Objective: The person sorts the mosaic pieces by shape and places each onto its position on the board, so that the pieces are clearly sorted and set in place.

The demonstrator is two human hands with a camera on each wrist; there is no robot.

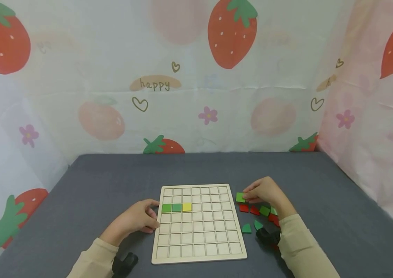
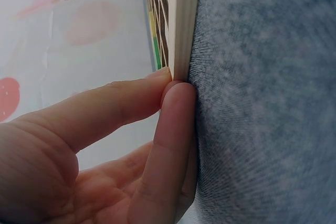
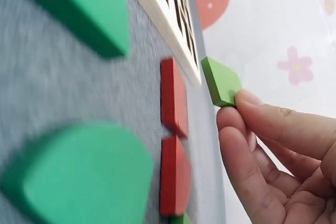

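Note:
A wooden grid board (image 1: 199, 259) lies flat on the dark cloth, with a green square tile (image 1: 166, 208), a teal-green one (image 1: 177, 207) and a yellow one (image 1: 187, 207) side by side in one row at its left. My right hand (image 1: 265, 192) pinches a light green square tile (image 3: 222, 81) between thumb and fingers, just off the board's upper right edge. In the right wrist view that tile is raised off the cloth. My left hand (image 1: 140, 217) touches the board's left edge; in the left wrist view its thumb and fingertips (image 2: 178, 95) meet at the board's side.
Loose pieces lie right of the board: red tiles (image 1: 244, 208), a green piece (image 1: 264, 211) and rounded teal-green pieces (image 1: 246, 228), some partly hidden by the right wrist. Strawberry-printed cloth (image 1: 196, 116) hangs behind the table and at both sides.

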